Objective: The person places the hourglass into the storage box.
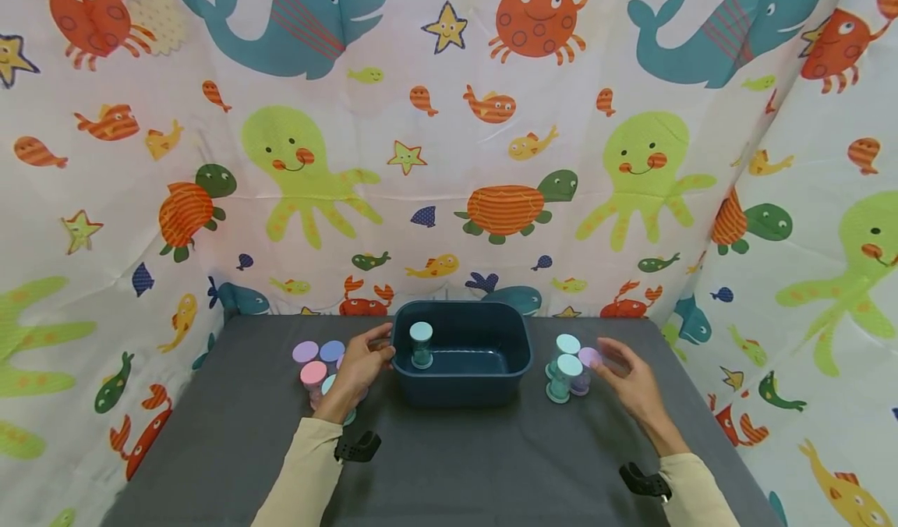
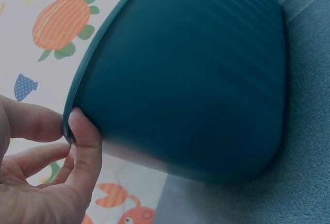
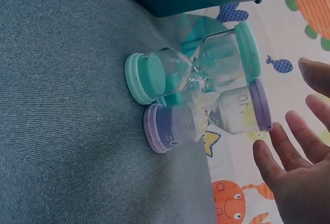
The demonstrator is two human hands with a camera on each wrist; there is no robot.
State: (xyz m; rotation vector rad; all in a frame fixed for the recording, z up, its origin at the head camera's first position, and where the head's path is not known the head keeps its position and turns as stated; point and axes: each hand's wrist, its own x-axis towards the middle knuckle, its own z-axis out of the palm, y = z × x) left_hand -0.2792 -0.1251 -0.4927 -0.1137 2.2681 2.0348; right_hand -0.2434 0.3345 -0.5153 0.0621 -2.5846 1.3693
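A dark blue plastic bin stands on the table with one mint-capped sand timer upright inside, toward its left end. My left hand pinches the rim at the bin's left end between thumb and fingers, as the left wrist view shows at the bin's edge. On the right, my right hand has its fingers spread beside the top of a purple sand timer; whether a fingertip touches the cap I cannot tell. Two mint sand timers stand upright against the purple one.
Left of the bin, partly behind my left hand, is a cluster of several sand timers with pink, purple and blue caps among them. A grey cloth covers the table. A sea-animal curtain hangs at the back and sides.
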